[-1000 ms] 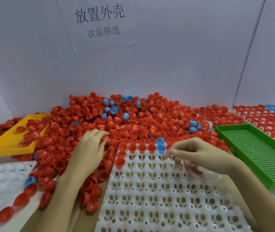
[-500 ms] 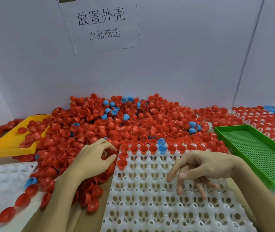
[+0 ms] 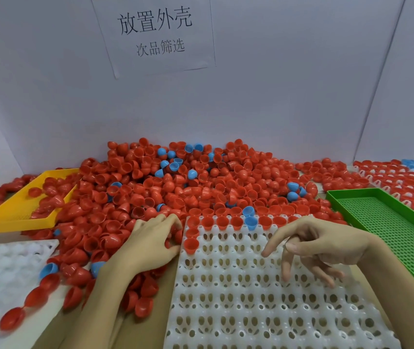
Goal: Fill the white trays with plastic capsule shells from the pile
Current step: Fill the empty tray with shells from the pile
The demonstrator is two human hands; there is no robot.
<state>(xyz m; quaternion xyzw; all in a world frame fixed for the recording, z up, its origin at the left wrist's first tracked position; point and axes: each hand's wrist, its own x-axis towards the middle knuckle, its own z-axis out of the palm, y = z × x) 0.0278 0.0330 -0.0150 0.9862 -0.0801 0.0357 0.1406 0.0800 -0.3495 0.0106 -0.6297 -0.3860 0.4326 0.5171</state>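
Your left hand (image 3: 150, 245) rests palm down on the pile (image 3: 200, 182) of red and blue capsule shells, fingers curled into the shells at the tray's edge; whether it grips one you cannot tell. Just right of it lies the white tray (image 3: 263, 311), with one row of shells along its far edge and two more down its left side. Your right hand (image 3: 326, 245) hovers over that tray, fingers loosely spread, holding nothing. Right of it sits an empty green tray (image 3: 337, 195). Far left of your left hand, a yellow tray (image 3: 4, 220) holds red shells.
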